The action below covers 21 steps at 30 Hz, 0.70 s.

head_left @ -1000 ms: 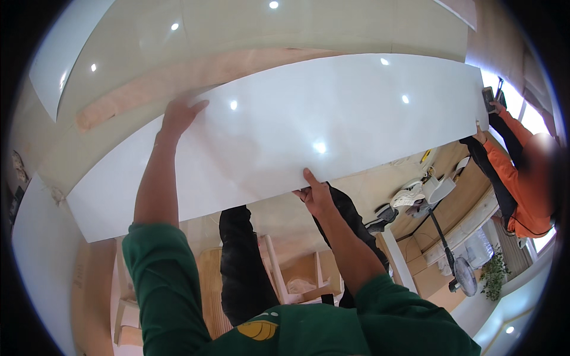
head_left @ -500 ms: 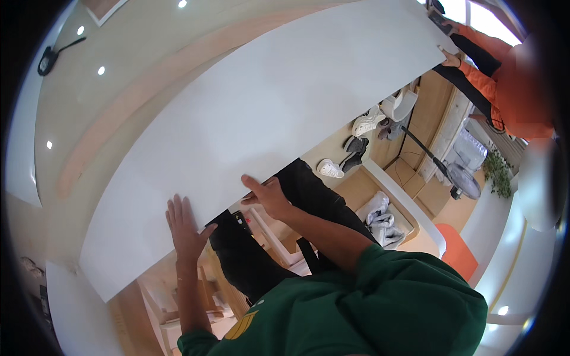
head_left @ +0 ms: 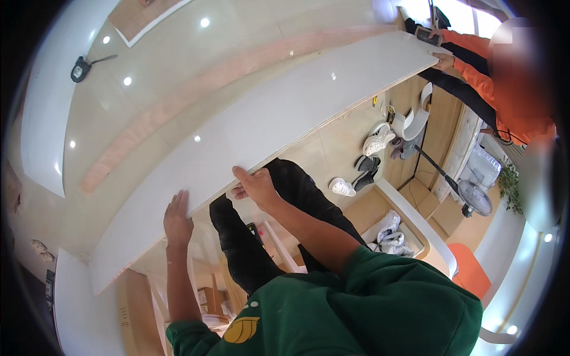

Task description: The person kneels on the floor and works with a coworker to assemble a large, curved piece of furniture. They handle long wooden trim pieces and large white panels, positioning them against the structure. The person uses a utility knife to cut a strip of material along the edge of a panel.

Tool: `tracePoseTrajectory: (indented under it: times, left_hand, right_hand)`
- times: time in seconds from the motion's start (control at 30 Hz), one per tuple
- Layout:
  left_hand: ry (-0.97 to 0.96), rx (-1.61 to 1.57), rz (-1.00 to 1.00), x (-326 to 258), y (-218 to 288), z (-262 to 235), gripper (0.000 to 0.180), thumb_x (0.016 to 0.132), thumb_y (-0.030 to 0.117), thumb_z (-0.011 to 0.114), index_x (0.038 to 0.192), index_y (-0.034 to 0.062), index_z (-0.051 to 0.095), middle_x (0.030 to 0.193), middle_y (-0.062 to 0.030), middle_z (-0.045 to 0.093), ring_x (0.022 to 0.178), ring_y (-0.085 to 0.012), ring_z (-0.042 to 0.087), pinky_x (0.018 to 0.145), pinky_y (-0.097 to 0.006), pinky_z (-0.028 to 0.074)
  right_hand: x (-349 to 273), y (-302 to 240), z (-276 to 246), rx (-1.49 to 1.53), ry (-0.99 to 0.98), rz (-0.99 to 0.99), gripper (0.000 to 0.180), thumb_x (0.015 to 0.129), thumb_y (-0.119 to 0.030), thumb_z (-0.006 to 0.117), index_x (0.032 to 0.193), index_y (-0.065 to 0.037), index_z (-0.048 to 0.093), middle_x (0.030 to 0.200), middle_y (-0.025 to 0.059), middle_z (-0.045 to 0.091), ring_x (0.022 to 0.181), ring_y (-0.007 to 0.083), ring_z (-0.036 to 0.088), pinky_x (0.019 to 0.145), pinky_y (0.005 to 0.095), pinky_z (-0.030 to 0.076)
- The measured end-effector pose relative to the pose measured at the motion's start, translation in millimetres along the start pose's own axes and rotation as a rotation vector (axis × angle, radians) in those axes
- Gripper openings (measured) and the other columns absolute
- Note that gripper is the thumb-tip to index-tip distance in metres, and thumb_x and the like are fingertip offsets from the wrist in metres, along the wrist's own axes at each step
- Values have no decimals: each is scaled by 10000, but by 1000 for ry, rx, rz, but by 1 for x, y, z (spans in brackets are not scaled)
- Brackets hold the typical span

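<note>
A long white board (head_left: 309, 95) stretches diagonally across the head view, tilted, with its thin wood-coloured edge facing me. My left hand (head_left: 177, 221) is on the board's near left part, fingers straight and together over its white face; the thumb is hidden. Farther along the same edge, my right hand (head_left: 256, 187) grips the board, thumb on top and the other fingers curled at the edge. At the far right end, a person in orange has a hand (head_left: 442, 60) on the board and a dark flat device (head_left: 428, 37) in the other.
Beyond the board lie a tape measure (head_left: 81, 69) and another white panel (head_left: 44, 142). To the right are a white sneaker (head_left: 378, 139), other shoes, curved white pieces (head_left: 412, 124) and a fan (head_left: 474, 197). An orange seat (head_left: 469, 270) stands at the lower right.
The board has tilted, so its white face looks narrower and its near edge shows. My left hand's fingers have come together. The whole view has shifted slightly.
</note>
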<state>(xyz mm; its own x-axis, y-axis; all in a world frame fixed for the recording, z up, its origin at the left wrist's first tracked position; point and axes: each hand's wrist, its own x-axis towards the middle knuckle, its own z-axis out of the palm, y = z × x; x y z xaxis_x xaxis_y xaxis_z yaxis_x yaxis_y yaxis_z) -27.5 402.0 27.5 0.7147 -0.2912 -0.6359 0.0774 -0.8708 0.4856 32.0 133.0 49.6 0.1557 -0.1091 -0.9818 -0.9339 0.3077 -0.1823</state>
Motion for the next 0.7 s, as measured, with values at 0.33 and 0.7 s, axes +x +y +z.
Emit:
tracePoseTrajectory:
  times: [0.33,0.7]
  left_hand:
    - [78,28,-49,23,-5,-10,636,790,-116,558,1398,68,525,1403,-156,577,1309,-366,526,1086,-470,428]
    - [148,26,-60,34,-6,-28,534,780,-128,551,1284,40,605,1276,-181,654,1141,-380,635,991,-456,517]
  right_hand:
    - [19,-31,7,-175,-121,25,517,917,-441,710,1037,58,648,907,117,633,772,208,698,625,352,608]
    - [-113,-3,-151,-1399,38,-605,483,833,-330,732,1203,-34,636,1205,203,631,1139,379,602,916,505,506]
